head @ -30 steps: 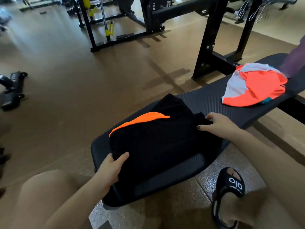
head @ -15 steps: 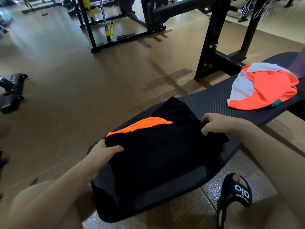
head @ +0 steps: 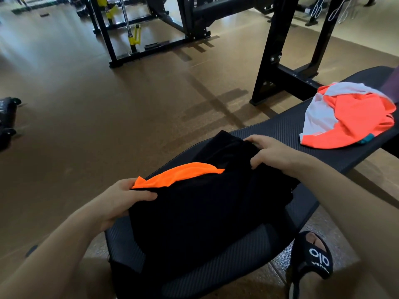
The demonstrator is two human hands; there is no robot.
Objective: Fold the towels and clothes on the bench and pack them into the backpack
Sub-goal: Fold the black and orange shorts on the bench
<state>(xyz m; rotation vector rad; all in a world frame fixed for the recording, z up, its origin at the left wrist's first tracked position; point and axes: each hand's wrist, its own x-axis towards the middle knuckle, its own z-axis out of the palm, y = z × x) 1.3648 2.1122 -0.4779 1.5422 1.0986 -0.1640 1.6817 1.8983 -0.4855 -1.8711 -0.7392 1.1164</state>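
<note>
A brown, faintly speckled gym floor [head: 90,117] fills most of the view, glossy with soft light at the far left. Black steel rack frames [head: 278,50] stand at the far side — one with yellow fittings [head: 135,36] on its post. Their shadows stripe the floor. Dark equipment [head: 7,119] lies at the left edge.

Head cam — fwd, down, close.

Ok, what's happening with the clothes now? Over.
Left hand and right hand both grip the black garment on the bench. Orange shirt unfolded. No backpack in sight.
</note>
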